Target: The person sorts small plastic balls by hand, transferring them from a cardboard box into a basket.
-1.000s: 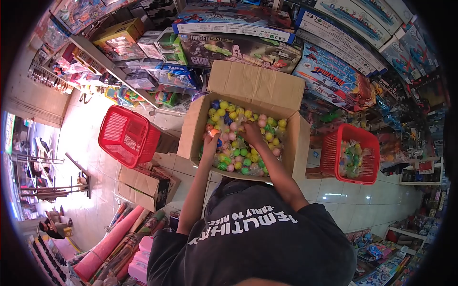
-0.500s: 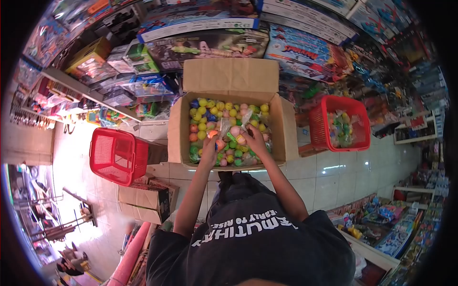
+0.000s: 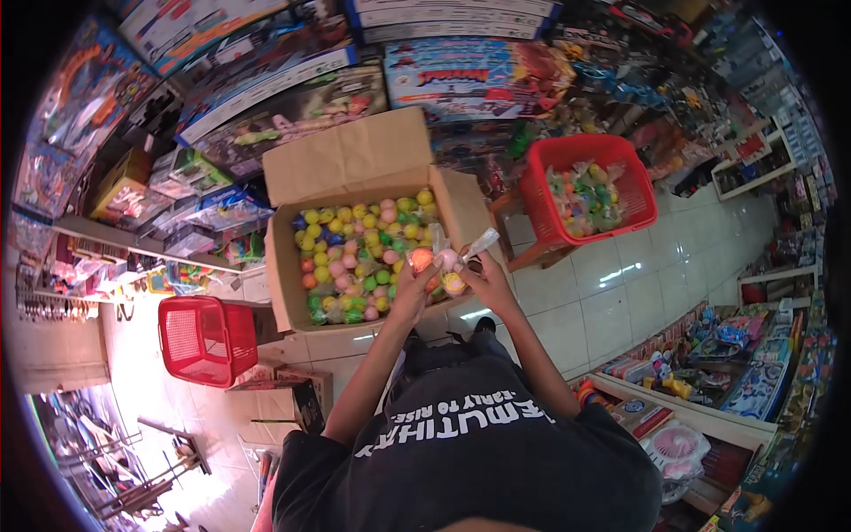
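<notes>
My left hand (image 3: 410,293) is closed on clear plastic bags of small toy balls, with an orange ball (image 3: 420,259) at its fingertips. Close beside it, my right hand (image 3: 490,285) pinches bagged balls (image 3: 450,266), pink and yellow, and a twist of clear plastic (image 3: 481,240) sticks up above the fingers. Both hands are over the front right corner of an open cardboard box (image 3: 350,142). Many small bagged balls (image 3: 359,239), yellow, green, pink, orange and blue, fill the box. How many bags each hand holds cannot be made out.
A red basket (image 3: 542,204) with bagged balls stands on a wooden stool (image 3: 532,254) to the right. Another red basket (image 3: 208,341) is at the left, near a cardboard carton (image 3: 288,403). Shelves of boxed toys (image 3: 470,80) line the back; more toys lie at right.
The view has turned to the right. My hands have come up from among the balls to the box's front right corner, carrying bagged balls.
</notes>
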A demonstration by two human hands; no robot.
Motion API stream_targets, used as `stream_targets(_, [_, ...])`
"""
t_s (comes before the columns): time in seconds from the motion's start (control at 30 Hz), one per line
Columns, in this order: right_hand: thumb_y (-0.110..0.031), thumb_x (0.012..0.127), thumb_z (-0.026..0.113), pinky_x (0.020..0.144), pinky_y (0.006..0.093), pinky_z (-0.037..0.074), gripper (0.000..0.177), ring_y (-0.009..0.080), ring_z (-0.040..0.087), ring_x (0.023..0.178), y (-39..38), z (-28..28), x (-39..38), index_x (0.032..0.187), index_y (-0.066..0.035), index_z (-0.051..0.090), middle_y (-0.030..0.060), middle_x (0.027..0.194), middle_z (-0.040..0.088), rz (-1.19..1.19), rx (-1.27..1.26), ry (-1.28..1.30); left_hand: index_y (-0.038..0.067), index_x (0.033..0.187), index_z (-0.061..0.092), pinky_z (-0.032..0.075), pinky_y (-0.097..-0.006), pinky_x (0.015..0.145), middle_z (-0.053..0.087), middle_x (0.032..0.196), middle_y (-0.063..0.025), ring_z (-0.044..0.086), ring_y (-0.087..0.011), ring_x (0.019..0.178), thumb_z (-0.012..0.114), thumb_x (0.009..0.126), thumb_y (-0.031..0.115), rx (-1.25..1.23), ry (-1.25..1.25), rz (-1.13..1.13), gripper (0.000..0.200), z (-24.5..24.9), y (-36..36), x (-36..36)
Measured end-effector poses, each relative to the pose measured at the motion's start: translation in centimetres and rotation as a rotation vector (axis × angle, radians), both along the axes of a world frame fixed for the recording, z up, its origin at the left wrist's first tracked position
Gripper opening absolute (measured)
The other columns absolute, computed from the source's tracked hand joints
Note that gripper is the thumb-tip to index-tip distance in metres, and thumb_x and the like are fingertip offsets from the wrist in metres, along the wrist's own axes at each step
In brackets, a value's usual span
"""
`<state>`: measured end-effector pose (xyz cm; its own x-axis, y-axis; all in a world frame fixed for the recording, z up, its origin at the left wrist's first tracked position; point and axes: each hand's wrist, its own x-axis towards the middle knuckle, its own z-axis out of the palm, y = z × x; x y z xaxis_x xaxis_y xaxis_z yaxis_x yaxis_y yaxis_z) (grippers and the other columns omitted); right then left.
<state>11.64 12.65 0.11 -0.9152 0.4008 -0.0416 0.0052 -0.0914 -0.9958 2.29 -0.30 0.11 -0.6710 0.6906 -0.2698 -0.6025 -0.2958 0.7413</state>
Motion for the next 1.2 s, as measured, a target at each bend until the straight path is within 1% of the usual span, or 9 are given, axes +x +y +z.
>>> stream_targets(0.03, [-0.013,0.083,0.057,0.069,0.0242,0.045,0.025,0.0109,0.056,0.079,1.0,-0.2,0.6,0.102,-0.001,0.047,0.0045,0.086,0.055,-0.036,0.061,0.035,0.003,0.105,0.044,0.042,-0.0249,0.079,0.052,0.096,-0.0050,0.052,-0.0111,0.088,0.059,0.082,0.014,-0.020,0.019,-0.010,0.030,0.2,1.0,0.6])
stream_targets(0.23, [-0.017,0.080,0.061,0.062,0.0232,0.043,0.023,0.0082,0.053,0.073,9.4,0.7,6.4,0.093,-0.001,0.051,0.0045,0.082,0.054,-0.029,0.316,-0.128,0.004,0.102,0.048,0.043,-0.0226,0.072,0.053,0.091,-0.0035,0.052,-0.0088,0.082,0.057,0.084,0.021,-0.084,0.080,-0.049,0.026,0.2,8.5,5.9])
stream_targets(0.37, [-0.017,0.079,0.062,0.056,0.0227,0.040,0.021,0.0067,0.050,0.067,13.5,1.4,10.3,0.088,-0.001,0.052,0.0036,0.078,0.053,-0.130,0.326,-0.051,0.006,0.103,0.048,0.043,-0.0216,0.070,0.054,0.092,-0.0020,0.052,-0.0083,0.084,0.055,0.086,0.021,-0.049,0.034,-0.115,0.024,-0.3,13.4,9.5])
stream_targets(0.43, [-0.016,0.079,0.062,0.053,0.0223,0.039,0.019,0.0056,0.049,0.061,15.1,1.1,12.4,0.086,-0.001,0.052,0.0022,0.071,0.052,-0.201,0.188,-0.051,0.006,0.103,0.048,0.043,-0.0217,0.070,0.054,0.093,-0.0017,0.052,-0.0082,0.084,0.055,0.086,0.021,-0.016,-0.008,-0.186,0.023,-0.5,15.5,11.0])
stream_targets(0.6, [-0.014,0.080,0.060,0.052,0.0231,0.040,0.017,0.0060,0.050,0.060,18.3,0.6,17.0,0.086,-0.001,0.053,0.0018,0.067,0.053,-0.402,0.228,-0.045,0.007,0.103,0.048,0.045,-0.0220,0.070,0.054,0.096,-0.0015,0.054,-0.0080,0.085,0.055,0.086,0.021,0.016,-0.135,-0.352,0.023,-0.8,20.5,14.5])
stream_targets(0.9, [-0.016,0.080,0.060,0.067,0.0263,0.044,0.027,0.0123,0.055,0.078,22.7,-1.1,21.3,0.100,0.001,0.052,0.0074,0.088,0.057,-0.446,0.107,-0.018,0.004,0.108,0.047,0.046,-0.0234,0.070,0.054,0.096,-0.0029,0.054,-0.0092,0.086,0.057,0.084,0.016,-0.029,-0.107,-0.478,0.029,-1.0,26.3,17.1])
stream_targets(0.97, [-0.016,0.082,0.058,0.074,0.0243,0.042,0.027,0.0101,0.052,0.084,23.4,-1.1,21.6,0.104,-0.002,0.049,0.0036,0.089,0.055,-0.462,-0.121,-0.075,0.004,0.105,0.049,0.046,-0.0234,0.068,0.054,0.095,-0.0030,0.054,-0.0090,0.085,0.057,0.084,0.016,-0.025,-0.096,-0.438,0.026,-0.9,27.8,17.2])
stream_targets(1.13, [-0.018,0.080,0.061,0.069,0.0216,0.040,0.023,0.0073,0.051,0.079,27.7,0.1,21.3,0.095,-0.003,0.051,0.0016,0.084,0.054,-0.461,-0.136,-0.133,0.004,0.101,0.050,0.047,-0.0245,0.068,0.054,0.095,-0.0044,0.055,-0.0106,0.081,0.056,0.084,0.016,-0.015,-0.125,-0.511,0.022,-1.8,32.3,16.3])
stream_targets(1.2, [-0.017,0.080,0.061,0.057,0.0220,0.037,0.017,0.0052,0.045,0.067,30.4,-0.3,20.9,0.084,-0.004,0.050,-0.0016,0.075,0.048,-0.431,-0.022,-0.121,0.006,0.108,0.046,0.049,-0.0283,0.066,0.054,0.095,-0.0055,0.056,-0.0134,0.084,0.052,0.086,0.020,0.013,-0.072,-0.425,0.027,-1.6,34.6,16.0])
